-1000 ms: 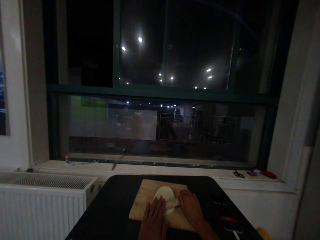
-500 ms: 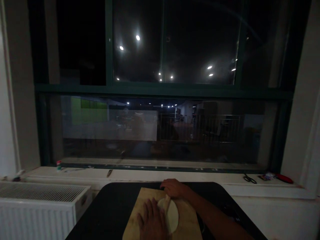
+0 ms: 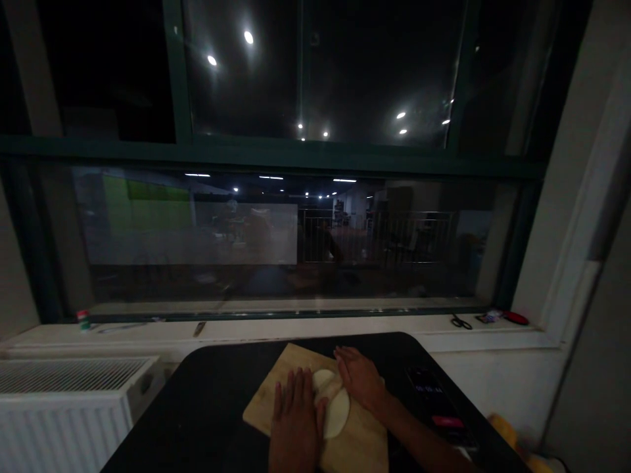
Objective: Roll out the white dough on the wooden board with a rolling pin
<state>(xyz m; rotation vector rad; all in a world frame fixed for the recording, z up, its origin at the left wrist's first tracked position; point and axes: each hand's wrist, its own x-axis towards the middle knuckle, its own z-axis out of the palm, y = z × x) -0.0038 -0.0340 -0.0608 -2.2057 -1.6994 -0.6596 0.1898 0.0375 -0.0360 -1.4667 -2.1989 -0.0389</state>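
Note:
A round, flat piece of pale dough (image 3: pixel 336 415) lies on a wooden board (image 3: pixel 269 399). Across the dough runs a short, thin wooden rolling pin (image 3: pixel 331 390), slanting up to the right. My left hand (image 3: pixel 296 417) is laid flat over its left end, fingers stretched forward, thumb beside the dough. Over the pin's other end rests my right hand (image 3: pixel 362 378), its fingers straight and close together, reaching past the pin. Both ends of the pin are hidden under the hands.
Under the board is a black table (image 3: pixel 211 401). A phone (image 3: pixel 436 401) with a lit timer lies right of my right forearm. On the windowsill (image 3: pixel 296 326) are scissors (image 3: pixel 461 322), a red object (image 3: pixel 515 318) and a small red-topped container (image 3: pixel 83 320). A white radiator (image 3: pixel 64 414) stands left.
My right hand has straightened from a curled hold and shifted right. The board and dough appear turned, and the pin slants more sideways. My view has swung right, bringing the phone into sight.

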